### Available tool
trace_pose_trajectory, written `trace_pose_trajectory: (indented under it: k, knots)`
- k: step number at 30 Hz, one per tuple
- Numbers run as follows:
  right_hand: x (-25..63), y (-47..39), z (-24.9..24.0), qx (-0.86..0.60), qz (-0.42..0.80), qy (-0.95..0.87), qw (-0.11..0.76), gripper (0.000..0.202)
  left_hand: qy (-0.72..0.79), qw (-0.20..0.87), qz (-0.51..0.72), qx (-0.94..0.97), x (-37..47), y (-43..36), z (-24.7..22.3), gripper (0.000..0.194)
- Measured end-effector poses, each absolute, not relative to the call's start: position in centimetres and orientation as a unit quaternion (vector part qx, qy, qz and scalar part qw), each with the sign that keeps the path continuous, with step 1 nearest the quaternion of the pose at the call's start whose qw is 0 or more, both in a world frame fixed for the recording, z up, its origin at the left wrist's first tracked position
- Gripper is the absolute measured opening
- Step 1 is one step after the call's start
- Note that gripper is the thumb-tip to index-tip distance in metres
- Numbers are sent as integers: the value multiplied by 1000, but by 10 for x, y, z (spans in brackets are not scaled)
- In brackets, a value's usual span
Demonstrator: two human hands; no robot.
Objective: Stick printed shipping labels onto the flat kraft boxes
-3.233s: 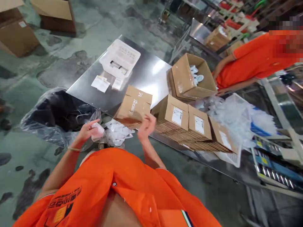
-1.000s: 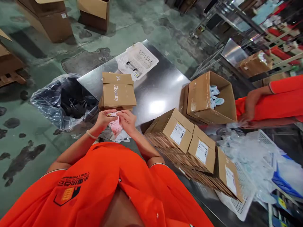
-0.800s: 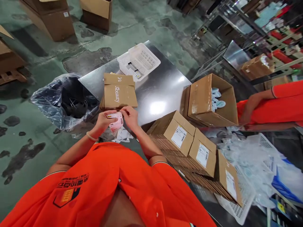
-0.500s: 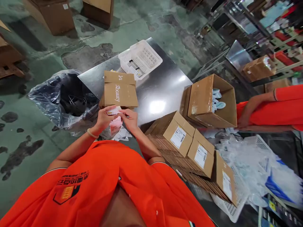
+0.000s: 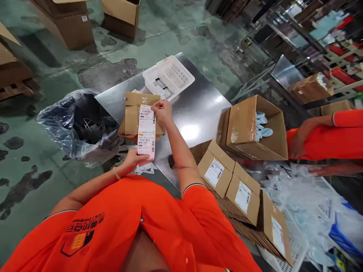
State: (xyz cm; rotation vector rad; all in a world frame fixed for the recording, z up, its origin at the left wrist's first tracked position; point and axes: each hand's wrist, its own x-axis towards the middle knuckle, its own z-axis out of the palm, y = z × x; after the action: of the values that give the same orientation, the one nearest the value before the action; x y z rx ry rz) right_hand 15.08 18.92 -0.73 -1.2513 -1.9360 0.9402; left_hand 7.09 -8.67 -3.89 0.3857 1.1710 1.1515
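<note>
A strip of printed shipping labels (image 5: 146,132) is stretched between my two hands, its barcodes and text facing up. My right hand (image 5: 162,112) pinches the strip at its upper right corner. At the lower end, my left hand (image 5: 135,158) grips it with the thumb on top. Under the strip lies a stack of flat brown cardboard boxes (image 5: 131,117), partly covered by the labels. Loose white label pieces (image 5: 145,169) lie below my left hand.
A white perforated basket (image 5: 181,77) stands on the metal table (image 5: 204,98). At left is a plastic-lined bin (image 5: 82,132). Labelled folded cartons (image 5: 227,175) and an open carton (image 5: 241,124) are at right, near a co-worker's arm (image 5: 309,132).
My right hand has moved up and away from my left, drawing the label strip out to full view over the cardboard. My left hand has dropped slightly toward me.
</note>
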Motion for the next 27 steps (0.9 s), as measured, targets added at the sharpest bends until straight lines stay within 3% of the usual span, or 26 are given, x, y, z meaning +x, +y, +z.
trace_pose_trajectory:
  k: [7,10,12,16,18,21,24,27]
  knots:
    - [136,199,-28,-493,292,-768,288,15,540,661,466,233,69,-89,-70,59]
    - [135,175,-16,-505,219,-771,318,43,547,657,433,284,45,-115,-91,66]
    - [132,152,-8,-476,185,-805,303,57,592,594,431,334,22,-132,-98,70]
    - [120,120,-3,-358,204,-900,146,69,656,403,459,443,-14,-136,-76,75]
    - [121,125,-3,-370,211,-899,98,69,688,323,448,471,-20,-118,-54,65]
    - [145,147,-7,-485,184,-842,149,62,752,252,391,467,-19,-81,-22,60]
    - [179,156,-18,-608,184,-745,202,50,798,243,297,465,-16,-55,-3,68]
    - [198,144,-35,-642,256,-699,185,38,806,250,253,472,-15,-43,5,66]
